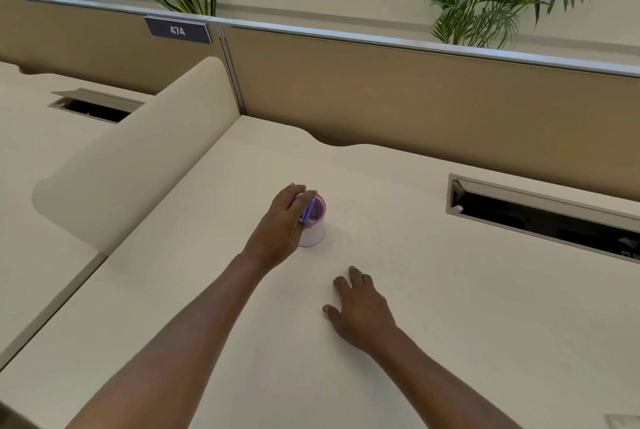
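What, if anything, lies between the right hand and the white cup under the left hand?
Nothing visible does. Only a stretch of desk separates the right hand, resting flat, from the white cup. The left hand already grips the cup's pink-purple top from its left side.

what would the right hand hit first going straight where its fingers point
Probably nothing near: the right hand would slide over bare desk, passing just right of the white cup; the margin looks narrow.

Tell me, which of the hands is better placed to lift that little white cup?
The left hand: its fingers curl over the top of the white cup. The right hand lies flat on the desk, apart from it.
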{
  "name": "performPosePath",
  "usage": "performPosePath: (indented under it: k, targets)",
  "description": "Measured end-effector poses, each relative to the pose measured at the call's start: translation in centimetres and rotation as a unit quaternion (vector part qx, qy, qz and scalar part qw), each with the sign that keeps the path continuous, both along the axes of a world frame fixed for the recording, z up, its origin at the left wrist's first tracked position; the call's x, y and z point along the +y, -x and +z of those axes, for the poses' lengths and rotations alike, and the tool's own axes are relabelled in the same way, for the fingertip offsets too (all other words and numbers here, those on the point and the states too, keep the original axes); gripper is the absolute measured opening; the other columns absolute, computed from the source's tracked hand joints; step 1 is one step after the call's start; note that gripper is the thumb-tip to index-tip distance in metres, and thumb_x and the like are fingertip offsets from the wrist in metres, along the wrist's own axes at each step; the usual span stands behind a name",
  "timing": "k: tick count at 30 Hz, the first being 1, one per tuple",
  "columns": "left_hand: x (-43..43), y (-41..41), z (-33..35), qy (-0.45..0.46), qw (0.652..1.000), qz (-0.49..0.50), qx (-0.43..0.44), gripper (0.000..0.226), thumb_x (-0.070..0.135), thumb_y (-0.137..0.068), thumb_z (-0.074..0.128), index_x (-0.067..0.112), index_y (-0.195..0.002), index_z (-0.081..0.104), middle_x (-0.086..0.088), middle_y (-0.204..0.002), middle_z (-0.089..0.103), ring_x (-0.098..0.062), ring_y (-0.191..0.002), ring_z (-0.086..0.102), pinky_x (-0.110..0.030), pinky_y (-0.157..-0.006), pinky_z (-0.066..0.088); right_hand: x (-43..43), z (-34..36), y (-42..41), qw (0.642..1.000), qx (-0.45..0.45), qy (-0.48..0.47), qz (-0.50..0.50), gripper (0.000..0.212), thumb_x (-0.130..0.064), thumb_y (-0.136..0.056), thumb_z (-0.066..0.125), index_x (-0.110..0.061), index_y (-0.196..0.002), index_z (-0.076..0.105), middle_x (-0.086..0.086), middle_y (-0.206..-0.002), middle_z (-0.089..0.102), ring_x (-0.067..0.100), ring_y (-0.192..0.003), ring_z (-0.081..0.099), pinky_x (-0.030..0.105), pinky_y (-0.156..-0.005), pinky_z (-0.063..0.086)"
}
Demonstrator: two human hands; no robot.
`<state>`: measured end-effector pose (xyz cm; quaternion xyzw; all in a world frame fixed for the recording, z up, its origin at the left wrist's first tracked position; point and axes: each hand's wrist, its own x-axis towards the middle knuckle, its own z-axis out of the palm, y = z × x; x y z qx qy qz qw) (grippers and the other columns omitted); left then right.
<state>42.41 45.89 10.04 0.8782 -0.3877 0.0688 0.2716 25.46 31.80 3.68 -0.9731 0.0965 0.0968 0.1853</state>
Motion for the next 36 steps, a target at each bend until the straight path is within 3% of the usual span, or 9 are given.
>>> performPosePath:
  k: [4, 9, 11, 19, 25, 27, 29, 31, 36]
  targets:
    - [0.1, -0.1, 0.6, 0.124, 0.990, 0.042, 0.042, 0.062, -0.008, -0.086, 0.068, 0.007, -0.142, 0.047, -0.012, -0.140, 0.051, -0.024, -0.128, 0.052, -0.038, -0.100, 0.056, 0.1, -0.1, 0.2, 1.000, 0.003, -0.002, 0.000, 0.062, -0.052, -0.095, 0.051, -0.019, -0.145, 0.037, 0.013, -0.165, 0.017, 0.029, -0.149, 0.018, 0.042, -0.104, 0.045]
    - [0.5, 0.5, 2.1, 0.270, 0.949, 0.105, 0.125, 0.063, -0.003, -0.086, 0.074, 0.008, -0.141, 0.046, -0.001, -0.137, 0.053, 0.004, -0.118, 0.053, -0.009, -0.090, 0.051, 0.1, 0.2, 0.4, 1.000, 0.013, -0.003, 0.004, 0.063, -0.051, -0.095, 0.051, -0.019, -0.147, 0.035, 0.012, -0.167, 0.012, 0.027, -0.151, 0.015, 0.043, -0.105, 0.043]
    - [0.6, 1.0, 2.6, 0.313, 0.928, 0.127, 0.157, 0.059, 0.001, -0.088, 0.074, 0.012, -0.139, 0.048, 0.002, -0.138, 0.056, 0.002, -0.118, 0.054, -0.004, -0.089, 0.046, 0.0, 0.3, 0.4, 1.000, 0.017, -0.007, 0.004, 0.063, -0.050, -0.095, 0.051, -0.020, -0.147, 0.034, 0.012, -0.167, 0.012, 0.027, -0.151, 0.015, 0.043, -0.106, 0.043]
    - [0.4, 5.1, 2.7, 0.501, 0.759, 0.115, 0.399, 0.045, 0.000, -0.096, 0.063, 0.013, -0.137, 0.051, -0.005, -0.129, 0.063, -0.031, -0.127, 0.060, -0.048, -0.106, 0.050, -1.7, 1.9, 0.5, 0.997, 0.046, -0.063, 0.010, 0.069, -0.050, -0.094, 0.055, -0.024, -0.153, 0.031, 0.006, -0.168, 0.016, 0.022, -0.151, 0.020, 0.040, -0.116, 0.034]
    - [-1.2, 9.0, 1.2, 0.501, 0.697, 0.088, 0.505, 0.036, -0.004, -0.098, 0.055, 0.001, -0.134, 0.052, -0.032, -0.141, 0.052, -0.047, -0.130, 0.054, -0.051, -0.106, 0.049, -3.9, 4.0, 1.5, 0.976, -0.040, -0.194, -0.085, 0.045, -0.032, -0.098, 0.057, -0.019, -0.141, 0.050, 0.009, -0.139, 0.057, 0.025, -0.119, 0.060, 0.033, -0.101, 0.047]
    - [-1.7, 10.4, 0.6, 0.486, 0.692, 0.078, 0.528, 0.038, -0.002, -0.099, 0.054, -0.001, -0.137, 0.050, -0.033, -0.140, 0.053, -0.048, -0.130, 0.053, -0.049, -0.104, 0.050, -4.3, 4.8, 1.8, 0.889, -0.051, -0.396, -0.226, 0.030, -0.027, -0.099, 0.054, -0.021, -0.128, 0.060, 0.011, -0.126, 0.066, 0.027, -0.107, 0.067, 0.040, -0.095, 0.056]
    - [-2.6, 12.1, 0.3, 0.475, 0.672, 0.068, 0.563, 0.041, 0.001, -0.099, 0.054, 0.003, -0.140, 0.049, -0.030, -0.139, 0.056, -0.045, -0.129, 0.056, -0.048, -0.103, 0.052, -5.0, 5.6, 2.9, 0.730, -0.031, -0.597, -0.333, 0.028, -0.031, -0.100, 0.052, -0.017, -0.122, 0.063, 0.017, -0.121, 0.068, 0.035, -0.104, 0.071, 0.043, -0.085, 0.062]
    - [-3.7, 13.8, 0.2, 0.458, 0.650, 0.059, 0.604, 0.043, 0.003, -0.099, 0.055, 0.009, -0.141, 0.051, -0.023, -0.135, 0.063, -0.038, -0.122, 0.063, -0.045, -0.100, 0.054, -5.9, 6.1, 4.3, 0.617, -0.015, -0.692, -0.375, 0.040, -0.041, -0.101, 0.052, -0.010, -0.121, 0.065, 0.025, -0.119, 0.068, 0.046, -0.104, 0.071, 0.047, -0.082, 0.063]
    - [-7.4, 18.0, 0.3, 0.347, 0.676, 0.043, 0.649, 0.048, -0.003, -0.090, 0.057, 0.012, -0.136, 0.057, -0.013, -0.121, 0.072, -0.027, -0.104, 0.070, -0.033, -0.082, 0.061, -8.1, 6.1, 9.3, 0.505, 0.013, -0.778, -0.373, 0.060, -0.054, -0.101, 0.045, -0.003, -0.124, 0.067, 0.024, -0.120, 0.072, 0.036, -0.101, 0.073, 0.046, -0.087, 0.061]
